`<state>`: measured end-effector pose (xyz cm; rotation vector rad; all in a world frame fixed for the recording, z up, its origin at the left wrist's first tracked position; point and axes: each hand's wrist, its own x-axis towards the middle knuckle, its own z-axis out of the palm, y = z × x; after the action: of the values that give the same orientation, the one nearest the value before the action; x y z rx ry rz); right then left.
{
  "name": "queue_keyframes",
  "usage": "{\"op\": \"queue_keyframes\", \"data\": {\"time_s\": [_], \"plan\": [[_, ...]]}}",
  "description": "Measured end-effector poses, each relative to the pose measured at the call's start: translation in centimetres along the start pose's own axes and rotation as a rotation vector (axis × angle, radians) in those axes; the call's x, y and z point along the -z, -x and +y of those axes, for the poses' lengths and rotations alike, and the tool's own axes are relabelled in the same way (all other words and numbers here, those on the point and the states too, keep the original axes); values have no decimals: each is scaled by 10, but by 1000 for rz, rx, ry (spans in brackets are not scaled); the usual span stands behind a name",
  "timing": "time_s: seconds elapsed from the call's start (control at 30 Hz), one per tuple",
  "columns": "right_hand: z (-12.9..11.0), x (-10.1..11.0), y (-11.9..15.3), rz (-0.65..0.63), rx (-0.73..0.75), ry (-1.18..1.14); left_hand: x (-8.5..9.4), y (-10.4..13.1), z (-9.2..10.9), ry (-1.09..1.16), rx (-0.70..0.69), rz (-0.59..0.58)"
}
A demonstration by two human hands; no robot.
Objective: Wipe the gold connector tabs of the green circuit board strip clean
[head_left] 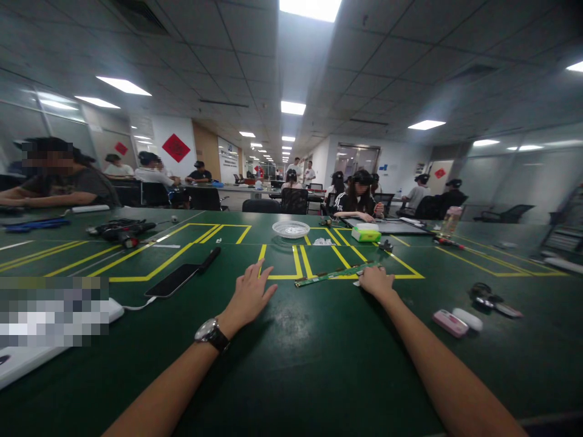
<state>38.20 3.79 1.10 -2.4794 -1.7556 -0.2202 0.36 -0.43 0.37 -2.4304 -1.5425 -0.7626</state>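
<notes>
Lying well in from the bench's (291,376) near edge, the green strip (334,275) seems light, stiff, fragile, best held by its long edges, the left hand (248,294) spread empty, the right hand (377,283) at one end, grip unclear.

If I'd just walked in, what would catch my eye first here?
Probably the left hand, spread over the green table, and the right hand at the right end of a thin green strip. Bright yellow lines mark the table ahead, and a clear round dish sits beyond the hands.
</notes>
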Motion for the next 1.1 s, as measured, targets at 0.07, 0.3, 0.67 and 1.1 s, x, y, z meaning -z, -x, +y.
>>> {"op": "queue_keyframes", "data": {"time_s": [0.07, 0.3, 0.67, 1.1], "plan": [[0, 4, -3, -42, -25, -2, 0, 2, 2, -7, -10, -7], [-1, 8, -1, -8, 104, -20, -2, 5, 8, -1, -73, -66], [10, -12, -2, 73, 216, -50, -6, 8, 11, 13, -123, -119], [11, -19, -3, 59, 163, -66, -15, 11, 12, 40, -147, -201]]}}
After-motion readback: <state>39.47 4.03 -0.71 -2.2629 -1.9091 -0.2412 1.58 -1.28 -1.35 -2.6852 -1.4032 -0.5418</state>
